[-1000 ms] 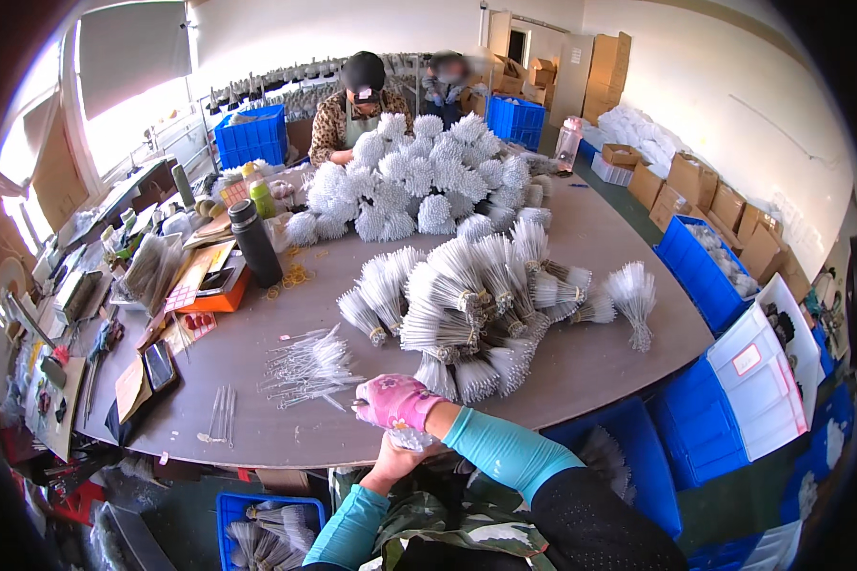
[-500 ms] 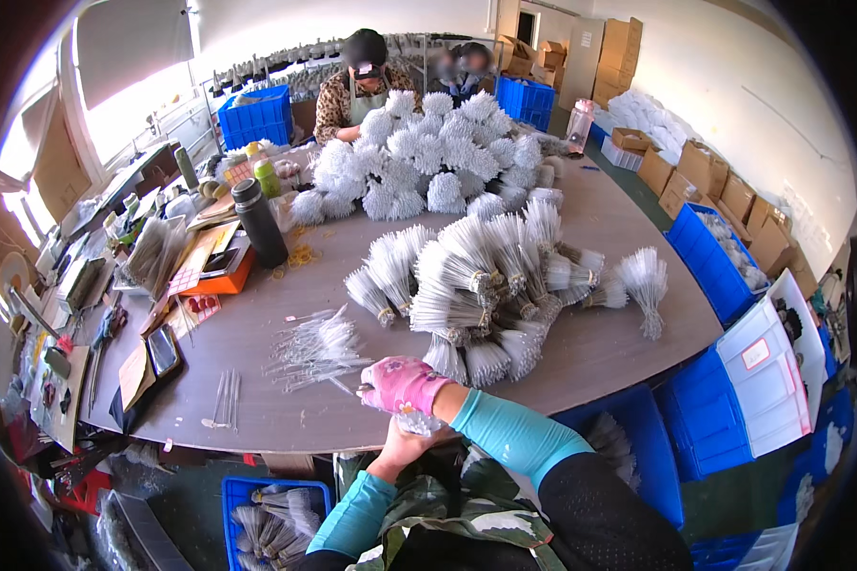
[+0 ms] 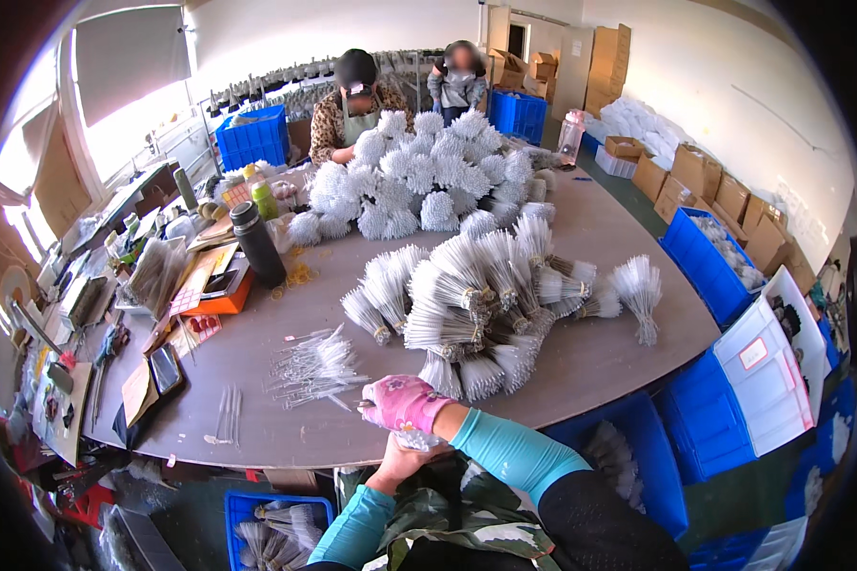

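Head view. Count: 2 hands of yours, 2 other people at the far side of the table [image 3: 581, 371], 1 dark bottle [image 3: 257, 245], approx. 6 blue crates around the room, and too many brush-like bundles to count exactly; they form 2 groups, a fluffy white heap [image 3: 419, 181] at the far end and a nearer pile of tied bundles [image 3: 476, 305] at centre.

Loose clear strands [image 3: 316, 366] lie fanned on the brown tabletop, just left of your right hand; a smaller set of strands [image 3: 227, 419] lies nearer the table's edge, well apart to the left. The strands look thin, straight, translucent, w/ pale tips.

Your right hand [image 3: 402, 402], in a pink patterned glove w/ teal sleeve, is curled at the near table edge, fingers pinching a thin strand that points left toward the loose strands. Your left hand [image 3: 405, 455], bare, sits just below the table edge under the right one, closed around a small whitish bundle [image 3: 417, 440]; what the bundle is made of you cannot tell from here.
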The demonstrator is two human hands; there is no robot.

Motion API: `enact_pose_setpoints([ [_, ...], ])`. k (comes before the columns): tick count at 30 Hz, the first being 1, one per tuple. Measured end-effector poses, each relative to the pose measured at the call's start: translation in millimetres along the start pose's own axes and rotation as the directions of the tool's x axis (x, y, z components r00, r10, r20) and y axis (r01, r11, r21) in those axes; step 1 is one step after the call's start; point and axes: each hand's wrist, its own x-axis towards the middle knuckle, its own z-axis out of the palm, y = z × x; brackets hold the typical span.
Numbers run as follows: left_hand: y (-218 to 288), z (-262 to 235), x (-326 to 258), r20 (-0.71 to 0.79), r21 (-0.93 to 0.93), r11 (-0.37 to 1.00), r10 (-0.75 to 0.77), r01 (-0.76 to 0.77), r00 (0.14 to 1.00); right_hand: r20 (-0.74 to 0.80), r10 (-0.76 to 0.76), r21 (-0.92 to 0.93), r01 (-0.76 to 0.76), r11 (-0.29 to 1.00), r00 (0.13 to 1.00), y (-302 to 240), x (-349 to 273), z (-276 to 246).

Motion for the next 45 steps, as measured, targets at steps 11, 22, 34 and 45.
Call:
enact_pose_setpoints([
  [11,-29,-10,0,-0.091,0.096,0.995,0.012,-0.003,0.996,-0.267,0.032,0.842,0.217,0.494,0.963,76,-69,-10],
  [22,20,9,-65,0.045,0.239,0.969,-0.073,0.061,0.996,-0.235,0.198,0.929,0.16,0.335,0.951,81,-91,58],
  [34,-108,-179,-235,-0.279,-0.062,0.739,-0.658,0.67,0.7,-0.141,0.316,0.95,0.038,0.311,0.938,95,-77,83],
  [45,-172,-242,-247,-0.192,0.242,0.684,-0.661,0.688,0.725,0.039,0.336,0.984,-0.094,0.152,0.941,93,-81,75],
])
